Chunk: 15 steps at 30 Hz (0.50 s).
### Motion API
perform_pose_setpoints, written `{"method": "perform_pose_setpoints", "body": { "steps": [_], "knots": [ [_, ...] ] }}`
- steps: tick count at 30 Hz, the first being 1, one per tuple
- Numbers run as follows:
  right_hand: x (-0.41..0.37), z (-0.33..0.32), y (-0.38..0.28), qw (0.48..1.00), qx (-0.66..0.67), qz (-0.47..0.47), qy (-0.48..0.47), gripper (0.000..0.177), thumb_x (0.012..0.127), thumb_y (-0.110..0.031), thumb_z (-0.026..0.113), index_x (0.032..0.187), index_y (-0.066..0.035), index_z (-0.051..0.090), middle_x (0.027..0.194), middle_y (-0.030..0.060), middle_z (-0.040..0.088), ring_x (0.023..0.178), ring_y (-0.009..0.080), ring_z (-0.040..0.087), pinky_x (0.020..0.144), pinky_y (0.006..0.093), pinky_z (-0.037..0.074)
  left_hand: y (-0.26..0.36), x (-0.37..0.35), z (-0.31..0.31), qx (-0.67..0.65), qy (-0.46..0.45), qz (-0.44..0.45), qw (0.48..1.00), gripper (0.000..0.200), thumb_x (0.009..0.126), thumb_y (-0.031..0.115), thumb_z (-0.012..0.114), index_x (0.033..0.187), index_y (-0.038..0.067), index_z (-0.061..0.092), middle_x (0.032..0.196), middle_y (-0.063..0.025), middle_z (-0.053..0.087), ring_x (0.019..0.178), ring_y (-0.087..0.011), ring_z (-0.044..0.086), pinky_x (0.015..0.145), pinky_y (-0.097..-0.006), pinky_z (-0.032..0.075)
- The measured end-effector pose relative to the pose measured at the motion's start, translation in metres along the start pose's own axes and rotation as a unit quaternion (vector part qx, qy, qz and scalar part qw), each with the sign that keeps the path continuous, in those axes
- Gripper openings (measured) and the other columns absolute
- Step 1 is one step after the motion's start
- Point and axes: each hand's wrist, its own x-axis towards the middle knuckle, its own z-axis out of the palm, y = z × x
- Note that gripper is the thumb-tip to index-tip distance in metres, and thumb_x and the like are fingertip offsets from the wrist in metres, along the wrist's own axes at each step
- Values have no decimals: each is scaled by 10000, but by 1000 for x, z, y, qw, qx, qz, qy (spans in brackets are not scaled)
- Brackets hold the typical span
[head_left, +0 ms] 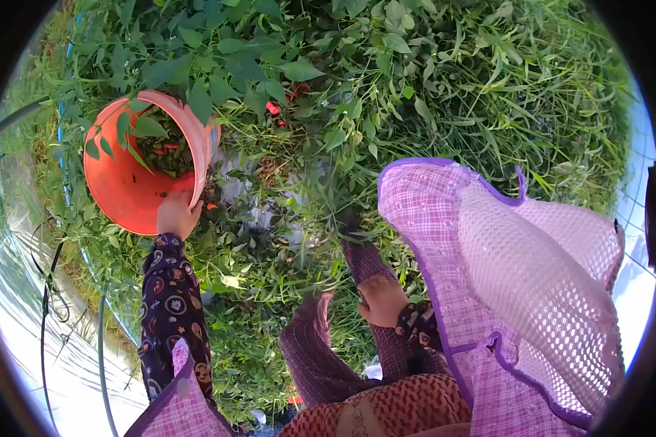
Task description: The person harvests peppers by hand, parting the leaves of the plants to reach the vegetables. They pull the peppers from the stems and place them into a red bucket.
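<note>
An orange-red bucket [120,197] lies tilted among the plants at the left, its mouth facing me. Inside it is a heap of dark green pieces [169,154] with a few red ones among them. My left hand [178,215] is closed on the bucket's lower right rim, thumb outside and fingers within. My right hand [383,300] rests against my trouser leg [368,262], its fingers curled under. Whatever it may hold is hidden. Leaves partly cover the bucket's top edge.
Leafy plants [233,58] overhang the bucket, with small red peppers [272,108] near it. Dense grass [547,87] grows at the upper right. Purple checked cloth with white mesh [532,284] blocks the right side. Black tubes [45,313] and white sheeting are at the left.
</note>
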Motion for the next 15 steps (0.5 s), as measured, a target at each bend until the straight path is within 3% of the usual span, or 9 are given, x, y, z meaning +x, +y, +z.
{"method": "perform_pose_setpoints", "body": {
  "steps": [1, 2, 5, 9, 15],
  "knots": [
    [8, -12, -3, 995, -58, -32, -81, 334, 757, -305, 636, 956, -36, 633, 959, 106, 655, 1008, 301, 583, 815, 481, 472, -1, 0, 0, 3, -8, -4, 1000, 325, 831, 302, 655, 1061, 73, 632, 941, -138, 646, 892, -321, 625, 759, -445, 522],
    [7, -9, -2, 994, -78, -47, -58, 283, 759, -298, 609, 865, -36, 634, 881, 83, 652, 920, 279, 584, 742, 458, 467, 0, -2, -1, 1, 12, -4, 1000, 324, 826, 301, 658, 1074, 92, 637, 931, -130, 645, 871, -321, 628, 744, -446, 526],
    [8, -3, -2, 992, -93, -25, -85, 239, 717, -267, 626, 785, -39, 651, 828, 89, 647, 876, 267, 594, 708, 462, 483, 1, -4, 2, 2, 18, -9, 1000, 322, 822, 300, 659, 1090, 122, 644, 922, -119, 645, 839, -321, 633, 721, -448, 529],
    [11, -8, -9, 990, -89, 1, -111, 260, 752, -285, 593, 803, -46, 682, 836, 104, 674, 918, 277, 603, 750, 473, 489, 1, -7, 3, -1, 49, 8, 999, 298, 821, 270, 663, 1089, 138, 655, 892, -111, 637, 781, -324, 633, 680, -449, 530],
    [27, -11, 2, 992, -91, 13, -82, 250, 728, -274, 600, 779, -45, 687, 833, 110, 682, 819, 266, 628, 643, 449, 519, 0, -10, 5, -9, 50, 23, 998, 312, 803, 249, 679, 1098, 149, 649, 847, -105, 629, 753, -317, 630, 645, -453, 525]
  ]
}}
